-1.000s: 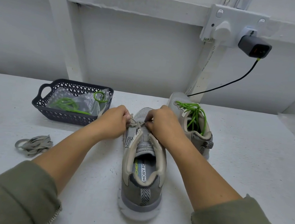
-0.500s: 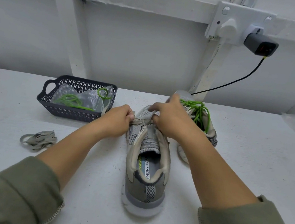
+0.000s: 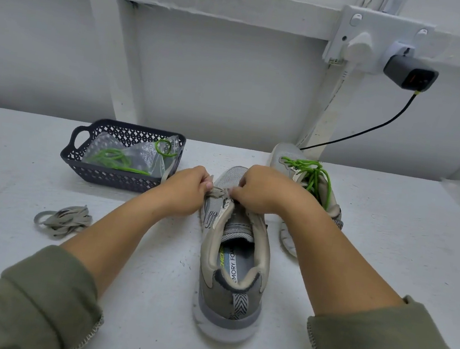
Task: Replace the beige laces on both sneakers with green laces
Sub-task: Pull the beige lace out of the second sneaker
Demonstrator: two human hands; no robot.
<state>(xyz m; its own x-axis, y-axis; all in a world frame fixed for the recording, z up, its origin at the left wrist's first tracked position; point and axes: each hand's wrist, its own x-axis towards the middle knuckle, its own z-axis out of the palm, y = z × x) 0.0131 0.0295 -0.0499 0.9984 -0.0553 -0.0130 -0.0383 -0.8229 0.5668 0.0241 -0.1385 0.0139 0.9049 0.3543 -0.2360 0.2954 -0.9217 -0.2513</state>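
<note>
The right hand [image 3: 264, 191], its forefinger stretched over the toe 0.5 seconds earlier, had curled back down. On the white table [image 3: 389, 237], the near sneaker [image 3: 234, 262] stood heel toward the camera, and that hand and the left hand [image 3: 189, 188] both pinched its beige lace [image 3: 220, 194] at the front eyelets. A loose beige lace [image 3: 64, 219] lay to the left. Farther right stood the far sneaker [image 3: 286, 155], threaded with a green lace [image 3: 311, 174]. At far left, 1 basket [image 3: 112, 177] held a spare green lace [image 3: 112, 157].

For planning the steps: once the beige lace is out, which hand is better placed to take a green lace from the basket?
Probably the left hand: the basket holding the green lace stands to its left, close by; the right hand would have to cross over the near sneaker.
</note>
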